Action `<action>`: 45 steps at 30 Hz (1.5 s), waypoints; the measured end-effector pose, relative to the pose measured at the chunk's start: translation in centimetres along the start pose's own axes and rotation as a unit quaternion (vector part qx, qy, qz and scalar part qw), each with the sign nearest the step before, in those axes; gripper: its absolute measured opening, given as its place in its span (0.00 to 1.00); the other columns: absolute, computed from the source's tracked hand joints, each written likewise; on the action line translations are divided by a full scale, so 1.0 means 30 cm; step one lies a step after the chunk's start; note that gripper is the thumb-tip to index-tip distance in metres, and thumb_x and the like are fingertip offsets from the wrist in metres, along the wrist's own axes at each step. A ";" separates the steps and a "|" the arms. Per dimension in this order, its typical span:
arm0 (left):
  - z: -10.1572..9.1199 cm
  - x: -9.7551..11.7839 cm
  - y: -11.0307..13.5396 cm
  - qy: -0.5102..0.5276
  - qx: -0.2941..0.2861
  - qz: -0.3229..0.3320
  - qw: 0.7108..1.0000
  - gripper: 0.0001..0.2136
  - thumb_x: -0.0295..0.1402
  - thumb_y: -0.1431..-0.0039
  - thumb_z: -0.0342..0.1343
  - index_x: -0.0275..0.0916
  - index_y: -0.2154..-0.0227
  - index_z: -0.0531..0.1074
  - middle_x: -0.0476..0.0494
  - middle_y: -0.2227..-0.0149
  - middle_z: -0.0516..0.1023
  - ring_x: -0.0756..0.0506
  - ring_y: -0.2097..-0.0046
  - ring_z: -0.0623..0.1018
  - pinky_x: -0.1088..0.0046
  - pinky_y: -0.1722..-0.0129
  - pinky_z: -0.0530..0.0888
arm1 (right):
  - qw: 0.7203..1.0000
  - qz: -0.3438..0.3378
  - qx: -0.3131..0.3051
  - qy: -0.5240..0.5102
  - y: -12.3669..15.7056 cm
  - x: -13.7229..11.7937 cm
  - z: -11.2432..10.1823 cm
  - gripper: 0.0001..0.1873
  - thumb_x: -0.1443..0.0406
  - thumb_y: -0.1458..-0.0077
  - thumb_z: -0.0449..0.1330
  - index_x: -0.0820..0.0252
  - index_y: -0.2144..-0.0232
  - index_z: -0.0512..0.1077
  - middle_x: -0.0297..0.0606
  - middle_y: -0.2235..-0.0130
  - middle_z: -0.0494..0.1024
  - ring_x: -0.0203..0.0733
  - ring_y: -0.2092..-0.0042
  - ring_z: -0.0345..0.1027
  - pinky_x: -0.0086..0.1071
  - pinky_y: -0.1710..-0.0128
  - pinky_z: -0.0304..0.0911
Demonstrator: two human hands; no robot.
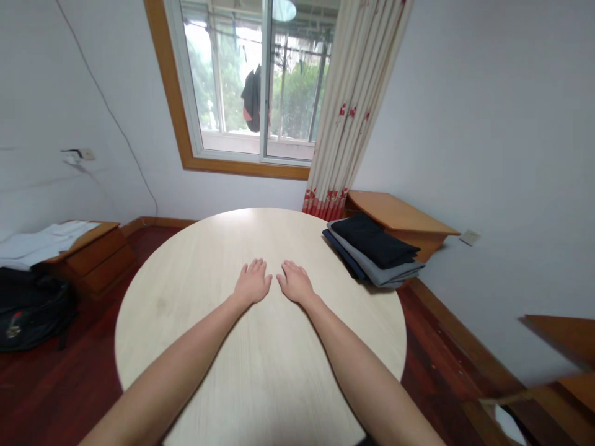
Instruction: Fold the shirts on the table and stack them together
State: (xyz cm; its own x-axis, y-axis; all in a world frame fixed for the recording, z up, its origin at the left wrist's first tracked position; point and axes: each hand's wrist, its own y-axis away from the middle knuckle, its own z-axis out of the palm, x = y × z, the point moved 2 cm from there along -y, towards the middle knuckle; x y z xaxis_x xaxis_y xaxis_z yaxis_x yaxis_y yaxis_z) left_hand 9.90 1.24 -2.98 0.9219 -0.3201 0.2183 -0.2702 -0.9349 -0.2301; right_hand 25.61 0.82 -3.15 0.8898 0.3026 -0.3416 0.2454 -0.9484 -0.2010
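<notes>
My left hand (253, 282) lies flat, palm down, on the pale round table (199, 272), its thumb out to the right. Just right of it, a small gap away, my right hand (295, 282) rests the same way with its thumb toward the left. Neither hand holds anything. A stack of folded cloths or clothes (376, 248) sits on the table's right edge, apart from my right hand; its layers are black on top, grey below and dark blue at the bottom.
Behind the stack stands a wooden cabinet (395, 214) against the wall, beside a floral curtain (348, 111) and a window (260, 80). On the left are a drawer unit (100, 257) with white papers or cloth (46, 241) and a black bag (32, 310) on the dark red floor.
</notes>
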 end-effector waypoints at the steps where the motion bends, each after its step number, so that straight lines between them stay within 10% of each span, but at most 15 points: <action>1: 0.015 0.003 0.008 -0.020 -0.013 -0.001 1.000 0.26 0.38 0.33 0.43 0.29 0.37 0.61 0.30 0.32 0.58 0.35 0.31 0.57 0.51 0.34 0.55 | 1.000 0.000 -0.003 0.003 0.004 0.002 0.009 0.27 0.60 0.34 0.49 0.69 0.38 0.63 0.52 0.34 0.61 0.50 0.32 0.51 0.47 0.33 0.44; 38: 0.030 -0.029 0.019 -0.005 -0.039 0.029 0.999 0.25 0.42 0.32 0.42 0.36 0.37 0.63 0.34 0.32 0.58 0.34 0.31 0.56 0.48 0.34 0.54 | 0.994 -0.070 -0.013 -0.084 0.018 0.048 -0.021 0.22 0.59 0.40 0.57 0.63 0.47 0.74 0.50 0.39 0.70 0.49 0.37 0.62 0.44 0.36 0.53; 41: 0.024 -0.045 0.026 0.012 -0.053 0.041 0.998 0.24 0.42 0.32 0.43 0.38 0.38 0.64 0.35 0.32 0.58 0.34 0.31 0.56 0.48 0.34 0.54 | 0.980 -0.046 0.126 -0.145 0.029 0.084 -0.140 0.16 0.61 0.41 0.54 0.60 0.56 0.78 0.46 0.51 0.80 0.46 0.49 0.72 0.41 0.44 0.63; 45: 0.026 -0.067 0.033 0.035 -0.057 0.061 0.996 0.23 0.42 0.33 0.44 0.40 0.38 0.65 0.37 0.32 0.58 0.35 0.30 0.56 0.49 0.33 0.54 | 0.880 0.075 0.459 -0.093 0.116 0.223 -0.377 0.15 0.61 0.41 0.51 0.61 0.62 0.76 0.49 0.56 0.79 0.52 0.51 0.70 0.47 0.44 0.61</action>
State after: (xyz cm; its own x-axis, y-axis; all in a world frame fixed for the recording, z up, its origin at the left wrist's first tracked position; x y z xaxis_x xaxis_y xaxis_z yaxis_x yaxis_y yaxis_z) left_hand 7.98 1.09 -4.38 0.8602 -0.4378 0.2613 -0.4119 -0.8988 -0.1500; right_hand 36.77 -1.54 4.24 0.7858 0.2722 -0.5553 -0.3605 -0.5279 -0.7690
